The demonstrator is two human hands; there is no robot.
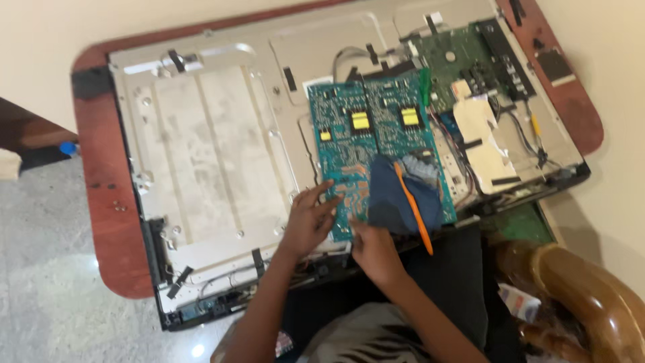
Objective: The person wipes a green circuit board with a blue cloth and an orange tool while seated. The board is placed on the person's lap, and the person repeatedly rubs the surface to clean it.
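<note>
A teal circuit board with yellow patches lies on the opened back of a flat screen panel. My left hand rests with spread fingers on the board's near left edge. My right hand grips a dark blue cloth pressed onto the board's near right part. An orange tool lies across the cloth, slanting toward me.
The panel rests on a reddish wooden table. A green board with cables and beige taped sheets sits at the panel's right. A wooden chair arm is at lower right; grey floor at left.
</note>
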